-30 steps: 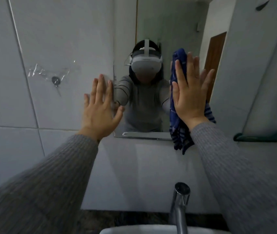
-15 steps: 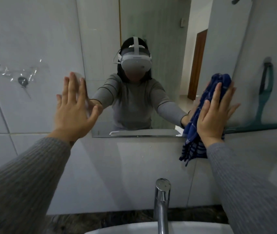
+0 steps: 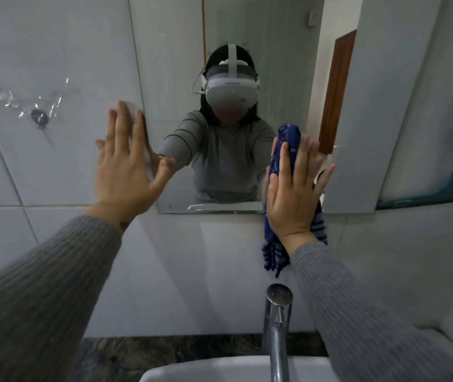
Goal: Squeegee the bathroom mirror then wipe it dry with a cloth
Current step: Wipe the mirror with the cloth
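Nearest you, the faucet (image 3: 276, 326) rises from the basin rim (image 3: 219, 368). Above it, your right hand (image 3: 292, 194) lies flat, fingers spread, pressing the blue striped cloth (image 3: 286, 150) against the lower right part of the mirror (image 3: 247, 78); the grip is an open-palm press, not a closed fist. The cloth's tail hangs below the mirror's bottom edge. Your left hand (image 3: 126, 166) is open and empty, braced flat at the mirror's left edge. The teal squeegee (image 3: 440, 188) hangs on the wall well to the right. You appear to be in the drying step; next, sweep across the unwiped glass with even pressure.
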A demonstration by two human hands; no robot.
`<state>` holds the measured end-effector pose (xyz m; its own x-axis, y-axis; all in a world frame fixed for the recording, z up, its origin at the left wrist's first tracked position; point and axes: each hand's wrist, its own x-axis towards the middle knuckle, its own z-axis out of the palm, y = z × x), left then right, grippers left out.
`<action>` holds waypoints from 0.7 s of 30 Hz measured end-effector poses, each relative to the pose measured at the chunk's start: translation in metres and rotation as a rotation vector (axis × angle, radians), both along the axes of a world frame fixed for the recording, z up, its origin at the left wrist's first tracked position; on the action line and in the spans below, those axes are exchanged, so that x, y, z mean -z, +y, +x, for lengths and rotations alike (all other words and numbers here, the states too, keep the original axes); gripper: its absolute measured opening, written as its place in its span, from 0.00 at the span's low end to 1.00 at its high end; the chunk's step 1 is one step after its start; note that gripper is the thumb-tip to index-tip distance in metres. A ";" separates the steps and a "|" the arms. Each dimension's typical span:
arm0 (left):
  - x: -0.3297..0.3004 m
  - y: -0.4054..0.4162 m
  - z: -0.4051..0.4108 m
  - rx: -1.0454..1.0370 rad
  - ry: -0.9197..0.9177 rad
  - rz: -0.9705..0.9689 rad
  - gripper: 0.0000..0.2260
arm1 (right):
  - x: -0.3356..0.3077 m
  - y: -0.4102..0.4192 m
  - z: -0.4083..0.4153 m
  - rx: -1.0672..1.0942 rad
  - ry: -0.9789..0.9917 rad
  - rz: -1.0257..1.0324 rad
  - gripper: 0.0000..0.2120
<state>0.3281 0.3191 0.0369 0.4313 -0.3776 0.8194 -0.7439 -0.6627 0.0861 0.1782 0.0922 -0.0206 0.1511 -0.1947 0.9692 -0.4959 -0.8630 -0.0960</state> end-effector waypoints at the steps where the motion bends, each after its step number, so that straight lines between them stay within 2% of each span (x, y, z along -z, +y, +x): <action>1: 0.000 0.001 0.000 0.003 -0.001 0.003 0.38 | 0.000 0.006 0.006 -0.016 0.017 -0.023 0.26; 5: -0.002 0.005 0.002 0.026 -0.013 0.002 0.38 | -0.003 0.036 0.030 -0.083 0.099 -0.113 0.28; 9: -0.001 0.012 0.005 0.026 -0.027 0.015 0.34 | -0.004 0.065 0.050 -0.143 0.185 -0.195 0.27; 13: -0.001 0.020 0.008 0.111 -0.035 -0.002 0.30 | 0.002 0.084 0.066 -0.209 0.300 -0.337 0.24; 21: 0.025 0.030 0.006 0.195 0.040 -0.081 0.26 | 0.017 0.085 0.072 -0.247 0.512 -0.610 0.26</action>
